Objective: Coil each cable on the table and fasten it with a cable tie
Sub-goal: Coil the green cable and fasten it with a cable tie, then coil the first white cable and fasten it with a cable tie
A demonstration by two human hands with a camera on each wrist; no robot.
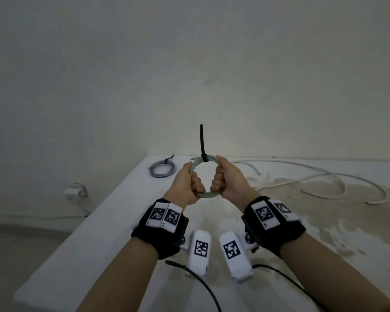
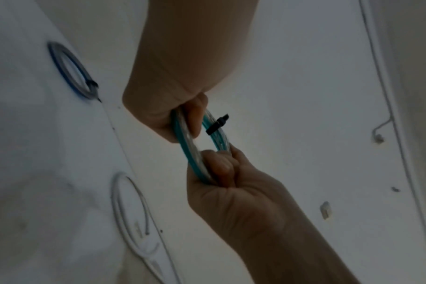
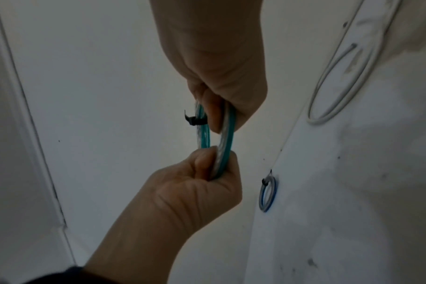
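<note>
Both fists, left hand [image 1: 187, 183] and right hand [image 1: 229, 180], clenched around green coil [image 1: 195, 168], steadying it, black cable tie [image 1: 202, 143] tail upright, above bench [image 1: 113, 199]

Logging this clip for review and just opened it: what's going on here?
A person holds a coiled green cable up in both hands, the left hand gripping one side and the right hand the other. A black cable tie is already around its top, tail sticking up. A blue coil lies tied on the table; a white cable lies loose and uncoiled.
</note>
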